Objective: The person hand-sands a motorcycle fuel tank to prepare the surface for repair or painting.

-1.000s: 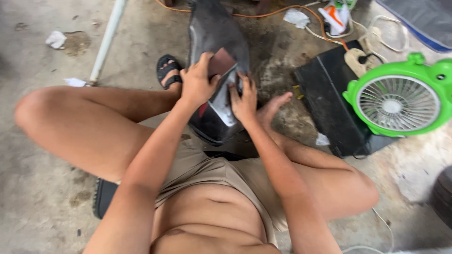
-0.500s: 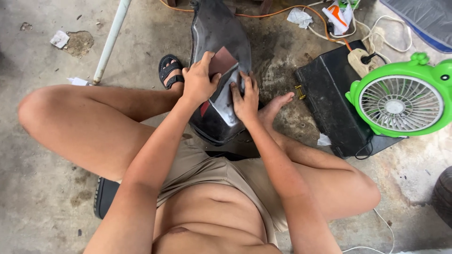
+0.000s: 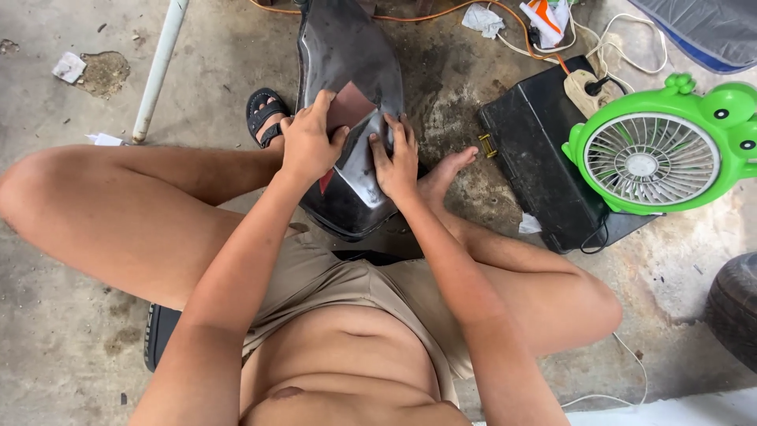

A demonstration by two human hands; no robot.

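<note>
left grip (image 3: pixel 309 146) clamped on reddish sandpaper (image 3: pixel 349 106), right grip (image 3: pixel 397 158) flat, fingers apart, on dark panel (image 3: pixel 347 47)

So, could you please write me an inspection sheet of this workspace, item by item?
Surface: stained concrete floor; the person sits on it.
Job's things: dark curved panel propped between the legs; brown sanding sheet lying on it.
Clutter: crumpled paper scraps, white pipe, black sandal.
Hands: left hand presses the sheet, fingers on it; right hand is flat on the panel.
Cables: orange cord and white cords run to a power strip.
Surroundings: black case, green fan, tyre.
</note>
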